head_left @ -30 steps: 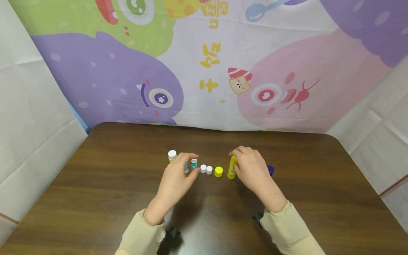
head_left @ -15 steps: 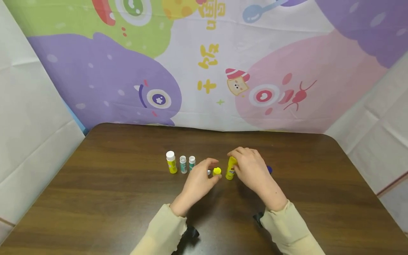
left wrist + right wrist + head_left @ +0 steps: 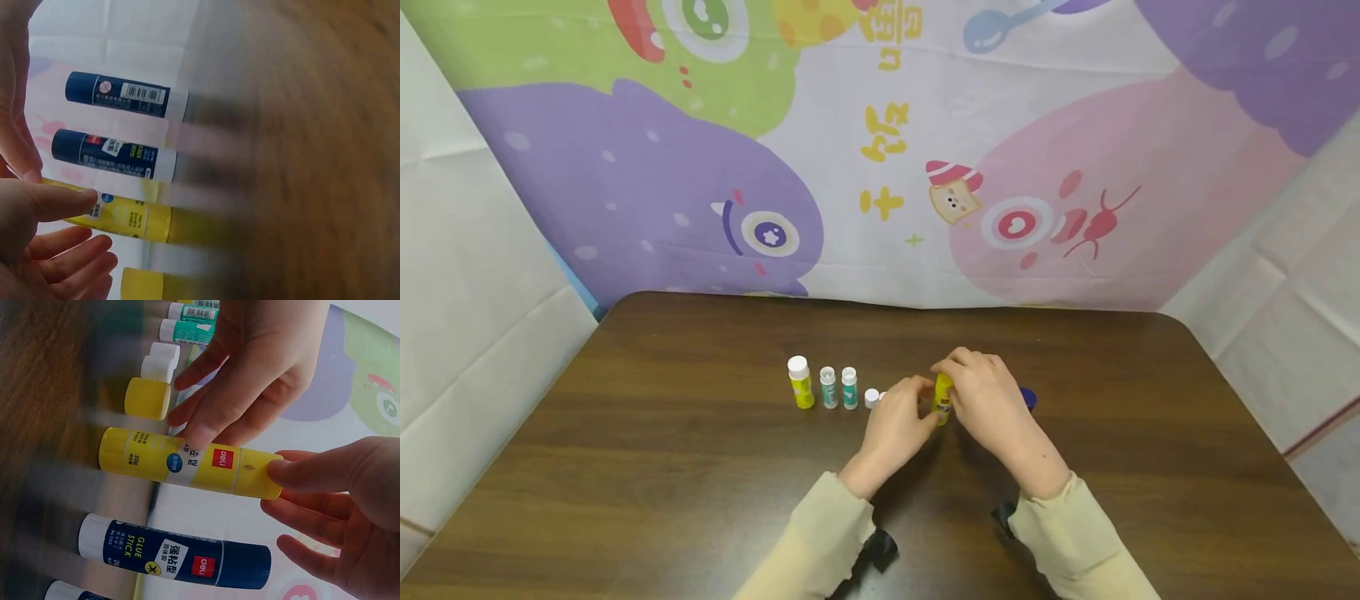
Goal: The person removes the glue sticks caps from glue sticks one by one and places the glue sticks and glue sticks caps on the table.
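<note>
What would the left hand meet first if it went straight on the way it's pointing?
Most likely the yellow glue stick, right at the left hand's fingertips; depth makes firm contact hard to judge.

On tbl (image 3: 625, 467), L to R, 3 glue sticks (image 3: 829, 390), caps (image 3: 871, 398), single stick (image 3: 181, 464), 2 end sticks (image 3: 112, 155)

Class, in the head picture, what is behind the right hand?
Part of a yellow glue stick and a blue cap peek out behind the right hand; the rest there is covered. The left wrist view shows two blue glue sticks.
</note>
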Action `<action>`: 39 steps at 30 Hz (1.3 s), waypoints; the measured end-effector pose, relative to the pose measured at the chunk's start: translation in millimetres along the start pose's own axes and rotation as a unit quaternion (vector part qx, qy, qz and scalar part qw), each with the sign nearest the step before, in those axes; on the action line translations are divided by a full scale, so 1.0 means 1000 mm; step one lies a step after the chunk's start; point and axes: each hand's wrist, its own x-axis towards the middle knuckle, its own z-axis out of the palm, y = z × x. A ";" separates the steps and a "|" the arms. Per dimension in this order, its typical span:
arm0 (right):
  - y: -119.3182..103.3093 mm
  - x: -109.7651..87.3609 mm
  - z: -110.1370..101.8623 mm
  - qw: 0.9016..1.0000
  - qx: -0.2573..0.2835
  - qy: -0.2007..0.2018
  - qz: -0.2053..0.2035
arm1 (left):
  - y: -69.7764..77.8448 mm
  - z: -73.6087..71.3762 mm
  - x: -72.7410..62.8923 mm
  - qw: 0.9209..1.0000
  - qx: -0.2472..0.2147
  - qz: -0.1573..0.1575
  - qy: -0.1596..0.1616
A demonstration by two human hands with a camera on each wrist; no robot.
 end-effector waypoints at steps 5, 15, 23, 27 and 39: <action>-0.001 -0.002 -0.001 1.000 0.019 -0.010 0.002 | 0.001 0.004 0.001 1.000 -0.008 0.000 -0.012; -0.005 -0.006 -0.007 1.000 0.025 -0.008 -0.007 | 0.000 -0.001 -0.002 1.000 -0.010 0.009 -0.023; -0.008 -0.012 -0.013 0.992 0.119 -0.022 0.022 | -0.003 -0.018 -0.012 0.998 -0.020 0.031 -0.041; -0.011 -0.014 -0.014 0.986 0.162 -0.022 0.035 | -0.006 -0.030 -0.016 0.999 -0.018 0.036 -0.034; -0.028 -0.015 -0.008 0.965 0.259 -0.005 0.028 | -0.018 -0.074 -0.030 0.998 0.005 0.067 0.001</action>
